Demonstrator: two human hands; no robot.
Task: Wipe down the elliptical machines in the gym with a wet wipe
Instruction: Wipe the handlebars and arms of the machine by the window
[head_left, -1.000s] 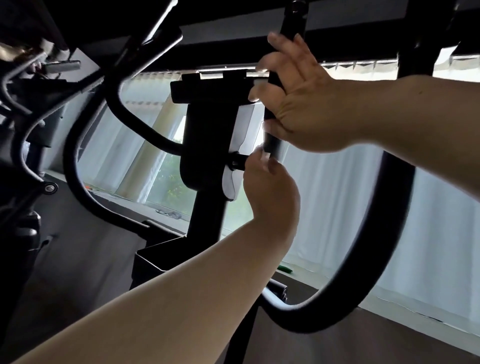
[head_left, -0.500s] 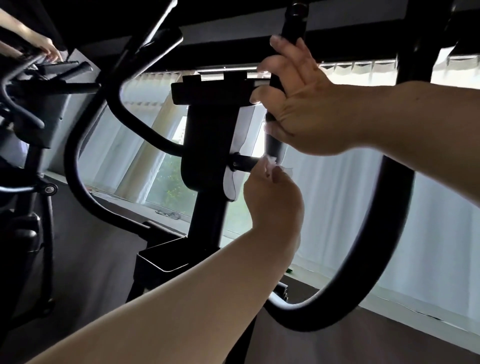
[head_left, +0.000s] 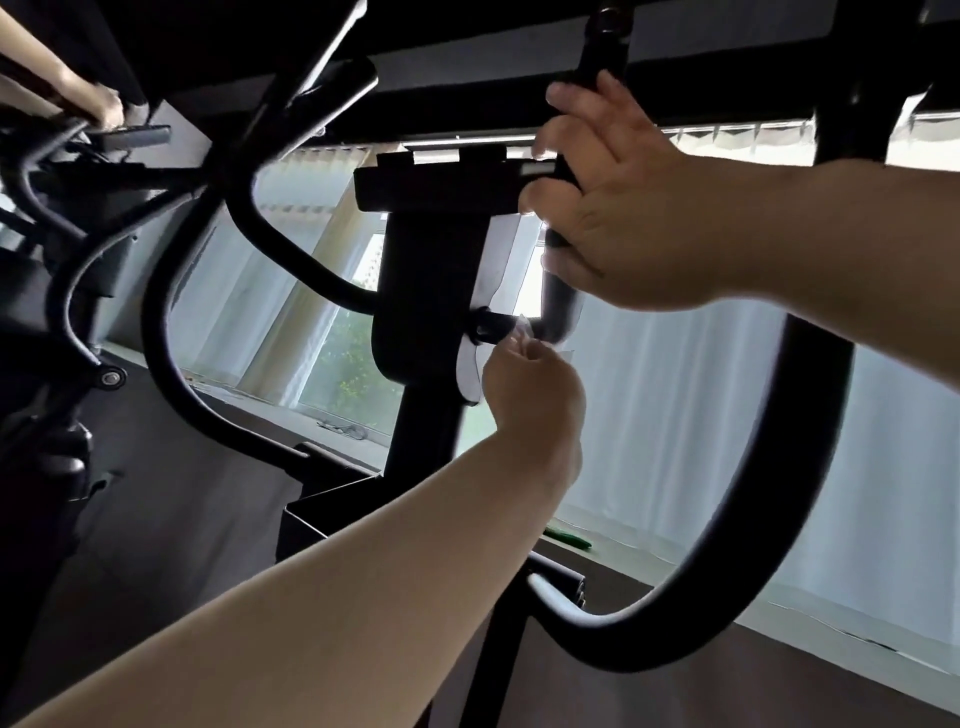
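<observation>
A black elliptical machine fills the view, its centre column (head_left: 423, 322) topped by a console (head_left: 441, 182). My right hand (head_left: 628, 218) grips the upright inner handle bar (head_left: 558, 301) just right of the console. Below it, my left hand (head_left: 532, 387) pinches a small white wet wipe (head_left: 522, 332) against the short black stub (head_left: 491, 328) where that bar joins the column. Most of the wipe is hidden inside my fingers.
A large curved moving arm (head_left: 810, 483) loops down on the right, another (head_left: 171, 364) on the left. A second machine (head_left: 57, 218) stands at far left, with another person's hand (head_left: 101, 104) on it. White curtains (head_left: 675, 415) and a window lie behind.
My left hand has slid a little down and right along the stub with the wipe. At far left another person's hand has come into view on the neighbouring machine. My right hand stays put.
</observation>
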